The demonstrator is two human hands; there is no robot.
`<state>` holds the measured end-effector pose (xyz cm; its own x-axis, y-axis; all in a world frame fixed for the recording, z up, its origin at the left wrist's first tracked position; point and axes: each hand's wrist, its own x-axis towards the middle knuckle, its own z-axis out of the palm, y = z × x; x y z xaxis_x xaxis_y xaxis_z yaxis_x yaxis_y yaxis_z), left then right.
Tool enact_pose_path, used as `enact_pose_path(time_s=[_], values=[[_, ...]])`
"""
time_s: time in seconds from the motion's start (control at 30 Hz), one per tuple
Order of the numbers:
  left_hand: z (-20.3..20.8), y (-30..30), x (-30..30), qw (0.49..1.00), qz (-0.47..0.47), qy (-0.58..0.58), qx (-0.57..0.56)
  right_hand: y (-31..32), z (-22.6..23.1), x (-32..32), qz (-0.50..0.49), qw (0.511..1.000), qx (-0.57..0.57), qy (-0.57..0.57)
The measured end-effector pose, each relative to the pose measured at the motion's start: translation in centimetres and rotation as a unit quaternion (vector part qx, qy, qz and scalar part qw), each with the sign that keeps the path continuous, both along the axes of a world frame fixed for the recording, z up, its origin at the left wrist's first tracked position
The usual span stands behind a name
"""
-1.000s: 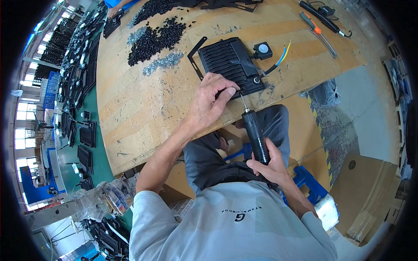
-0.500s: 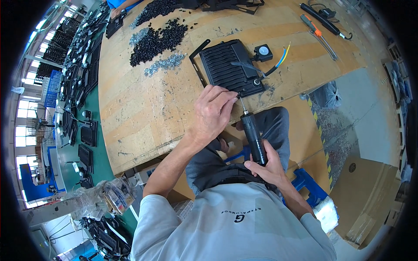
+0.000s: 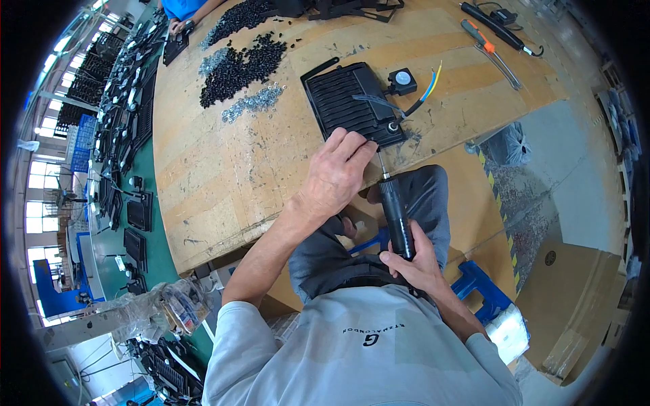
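A black floodlight (image 3: 345,95) with a ribbed back lies on the workbench in front of me. Its flat metal bracket (image 3: 318,69) runs along the left side, close against the housing. My left hand (image 3: 336,169) is at the near edge of the light, fingers pinched together near the driver's tip; what they hold is hidden. In my right hand (image 3: 416,260) is a black electric screwdriver (image 3: 395,213), its bit pointing away from me toward the light's near right corner. A small sensor (image 3: 402,80) and a cable with bare coloured wires (image 3: 426,95) extend from the light's right side.
Piles of black screws (image 3: 247,71) and silver nuts or washers (image 3: 254,103) lie at the left on the bench (image 3: 217,176). An orange-handled screwdriver (image 3: 481,37) and another black driver (image 3: 497,28) lie far right. A co-worker's hand (image 3: 177,27) is at the far left. A carton (image 3: 569,304) stands at lower right.
The bracket has shifted right, in against the light's side. My left hand has moved slightly right, and the screwdriver's tip with it. My right hand keeps its grip.
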<state>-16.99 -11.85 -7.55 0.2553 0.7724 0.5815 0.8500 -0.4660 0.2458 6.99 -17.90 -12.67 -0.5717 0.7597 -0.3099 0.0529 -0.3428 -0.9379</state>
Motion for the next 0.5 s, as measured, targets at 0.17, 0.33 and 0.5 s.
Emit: enact_pose_path(time_s=[0.17,0.33,0.5], values=[[-0.64,0.39,0.13,1.0,0.016,0.008,0.004,0.19,0.33,-0.05,-0.005,0.999,-0.03,0.019],[-0.68,0.56,0.4,0.998,0.045,-0.027,0.03,0.41,0.58,0.05,0.003,0.997,-0.06,0.043],[-0.91,0.82,0.46,0.996,0.058,-0.07,0.024,0.41,0.9,0.15,0.004,0.994,-0.094,0.062]])
